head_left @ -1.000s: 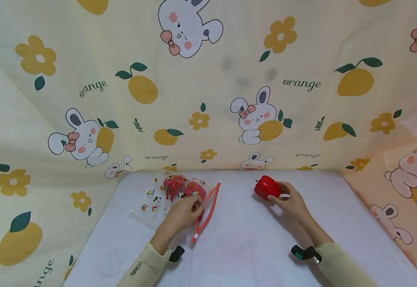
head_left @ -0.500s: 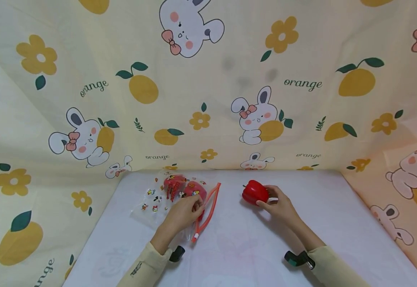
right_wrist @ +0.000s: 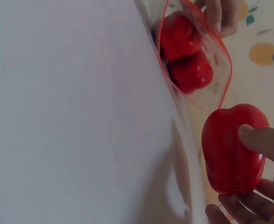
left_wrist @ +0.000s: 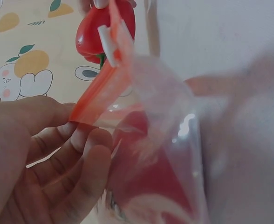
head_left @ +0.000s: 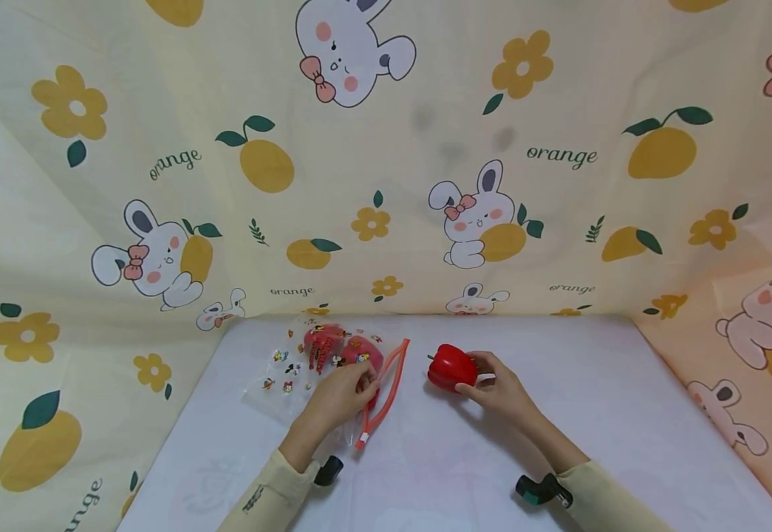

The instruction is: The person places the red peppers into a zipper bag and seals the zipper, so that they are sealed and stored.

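Note:
A clear zip bag [head_left: 272, 403] with cartoon prints and an orange-red zip edge lies on the left of the table, its mouth spread toward the right. My left hand [head_left: 339, 395] pinches the upper zip edge; in the left wrist view the fingertips [left_wrist: 97, 140] are at the orange strip. Inside the bag sit red bell peppers [right_wrist: 190, 72], two of them plain in the right wrist view. My right hand [head_left: 499, 388] holds another red bell pepper [head_left: 451, 367] between thumb and fingers, stem pointing left, a short way right of the bag's mouth.
A white-covered table [head_left: 425, 473] carries all of this. Behind it and at both sides hangs a cream curtain [head_left: 372, 185] printed with rabbits and oranges. A white zip slider [left_wrist: 108, 44] shows on the bag's edge. Dark wrist cameras [head_left: 541, 490] sit at both cuffs.
My right hand has carried its bell pepper leftward and a little nearer to me, closer to the bag's mouth. The left hand and the bag have stayed put.

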The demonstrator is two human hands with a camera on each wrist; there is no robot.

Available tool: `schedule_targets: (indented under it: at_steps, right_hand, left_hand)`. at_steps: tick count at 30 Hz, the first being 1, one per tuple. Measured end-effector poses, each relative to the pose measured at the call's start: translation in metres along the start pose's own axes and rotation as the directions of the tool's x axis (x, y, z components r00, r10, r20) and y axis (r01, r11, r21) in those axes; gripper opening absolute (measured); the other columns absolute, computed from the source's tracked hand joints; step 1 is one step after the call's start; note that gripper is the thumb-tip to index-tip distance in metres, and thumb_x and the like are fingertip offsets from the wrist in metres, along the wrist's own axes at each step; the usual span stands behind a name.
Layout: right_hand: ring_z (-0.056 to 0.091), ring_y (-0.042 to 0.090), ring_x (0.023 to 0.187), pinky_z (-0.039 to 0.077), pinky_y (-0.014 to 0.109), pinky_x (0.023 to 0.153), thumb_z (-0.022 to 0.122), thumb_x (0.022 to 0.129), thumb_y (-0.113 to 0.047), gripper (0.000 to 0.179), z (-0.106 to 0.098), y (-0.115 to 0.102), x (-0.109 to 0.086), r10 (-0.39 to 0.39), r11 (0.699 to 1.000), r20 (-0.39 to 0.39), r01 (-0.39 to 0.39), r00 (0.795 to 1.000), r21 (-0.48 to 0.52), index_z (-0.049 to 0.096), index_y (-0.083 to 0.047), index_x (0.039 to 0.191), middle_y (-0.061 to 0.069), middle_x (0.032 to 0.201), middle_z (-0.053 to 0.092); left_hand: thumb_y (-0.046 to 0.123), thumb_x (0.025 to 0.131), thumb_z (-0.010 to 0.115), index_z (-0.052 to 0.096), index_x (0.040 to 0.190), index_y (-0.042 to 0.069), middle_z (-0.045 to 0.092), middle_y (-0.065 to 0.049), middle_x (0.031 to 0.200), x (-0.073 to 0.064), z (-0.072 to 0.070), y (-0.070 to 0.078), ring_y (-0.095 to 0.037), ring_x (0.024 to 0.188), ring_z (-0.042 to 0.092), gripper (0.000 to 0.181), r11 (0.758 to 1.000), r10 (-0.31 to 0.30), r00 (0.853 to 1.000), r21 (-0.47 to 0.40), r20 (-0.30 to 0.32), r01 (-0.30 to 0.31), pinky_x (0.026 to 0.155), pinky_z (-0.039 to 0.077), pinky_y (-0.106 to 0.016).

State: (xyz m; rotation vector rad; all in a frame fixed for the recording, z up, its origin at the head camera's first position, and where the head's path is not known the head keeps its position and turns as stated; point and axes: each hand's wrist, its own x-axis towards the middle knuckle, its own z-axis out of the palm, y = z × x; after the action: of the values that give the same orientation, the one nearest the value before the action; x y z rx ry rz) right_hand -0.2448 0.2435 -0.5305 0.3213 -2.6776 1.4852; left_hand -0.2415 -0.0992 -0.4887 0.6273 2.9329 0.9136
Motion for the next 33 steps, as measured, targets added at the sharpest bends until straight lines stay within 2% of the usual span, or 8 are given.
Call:
schedule_targets:
  at_steps: [7, 10, 13, 16, 18, 25, 33]
  right_hand:
    - [0.067, 0.032, 0.114, 0.061, 0.036, 0.089, 0.09, 0.088, -0.022, 0.069, 0.01, -0.007, -0.003, -0.016, 1.0, 0.019, 0.016, 1.0, 0.016, 0.055, -0.006, 0.146, 0.017, 0.13, 0.069]
    - [0.068, 0.031, 0.112, 0.062, 0.04, 0.09, 0.091, 0.088, -0.021, 0.068, 0.016, -0.009, -0.004, -0.036, 0.999, 0.027, 0.035, 0.999, 0.033, 0.056, -0.006, 0.145, 0.017, 0.128, 0.07]
    - [0.068, 0.03, 0.111, 0.062, 0.037, 0.089, 0.091, 0.087, -0.02, 0.068, 0.021, -0.011, -0.004, -0.064, 0.997, 0.032, 0.062, 0.997, 0.039, 0.057, -0.006, 0.144, 0.015, 0.127, 0.07]
    - [0.068, 0.028, 0.111, 0.062, 0.033, 0.088, 0.091, 0.088, -0.019, 0.067, 0.027, -0.013, -0.004, -0.086, 0.996, 0.046, 0.084, 0.995, 0.043, 0.057, -0.006, 0.144, 0.015, 0.127, 0.071]
    - [0.068, 0.027, 0.11, 0.061, 0.032, 0.088, 0.091, 0.087, -0.019, 0.067, 0.031, -0.015, -0.004, -0.083, 0.995, 0.058, 0.08, 0.995, 0.052, 0.058, -0.007, 0.144, 0.013, 0.127, 0.071]
    - [0.068, 0.028, 0.11, 0.062, 0.04, 0.09, 0.091, 0.088, -0.02, 0.065, 0.047, -0.022, -0.005, -0.077, 0.995, 0.113, 0.068, 0.991, 0.077, 0.059, -0.008, 0.143, 0.013, 0.13, 0.07]
    - [0.068, 0.026, 0.11, 0.062, 0.036, 0.089, 0.091, 0.088, -0.023, 0.066, 0.061, -0.029, -0.006, -0.065, 0.996, 0.157, 0.053, 0.985, 0.076, 0.058, -0.009, 0.144, 0.011, 0.132, 0.069]
  left_hand:
    - [0.026, 0.103, 0.075, 0.065, 0.102, 0.022, 0.057, 0.009, 0.079, -0.001, 0.002, -0.001, -0.009, 0.075, 0.053, 0.01, 1.0, 0.0, 1.0, 0.005, 0.003, 0.0, 0.064, 0.045, -0.024]
    - [0.022, 0.102, 0.075, 0.065, 0.1, 0.021, 0.057, 0.009, 0.078, -0.001, 0.003, -0.001, -0.008, 0.073, 0.053, 0.01, 0.999, 0.032, 0.999, 0.008, -0.014, -0.031, 0.063, 0.044, -0.024]
    - [0.021, 0.103, 0.074, 0.065, 0.098, 0.02, 0.057, 0.01, 0.078, 0.0, 0.002, 0.0, -0.007, 0.072, 0.052, 0.01, 0.999, 0.053, 0.998, 0.01, -0.025, -0.053, 0.063, 0.045, -0.024]
    - [0.021, 0.103, 0.073, 0.065, 0.098, 0.021, 0.057, 0.01, 0.078, 0.0, 0.001, 0.001, -0.007, 0.072, 0.052, 0.009, 0.999, 0.048, 0.999, 0.012, -0.021, -0.048, 0.064, 0.045, -0.024]
    - [0.022, 0.103, 0.073, 0.065, 0.099, 0.022, 0.057, 0.01, 0.078, 0.001, 0.001, 0.001, -0.008, 0.073, 0.053, 0.009, 0.999, 0.036, 0.999, 0.012, -0.016, -0.036, 0.064, 0.045, -0.024]
    - [0.022, 0.103, 0.074, 0.066, 0.102, 0.021, 0.058, 0.01, 0.078, 0.001, 0.0, 0.001, -0.008, 0.073, 0.054, 0.008, 0.999, 0.039, 0.999, 0.005, -0.02, -0.039, 0.065, 0.046, -0.024]
    - [0.023, 0.103, 0.075, 0.066, 0.102, 0.022, 0.058, 0.01, 0.079, 0.002, 0.001, 0.001, -0.009, 0.074, 0.055, 0.009, 0.999, 0.04, 0.999, -0.001, -0.019, -0.04, 0.065, 0.048, -0.024]
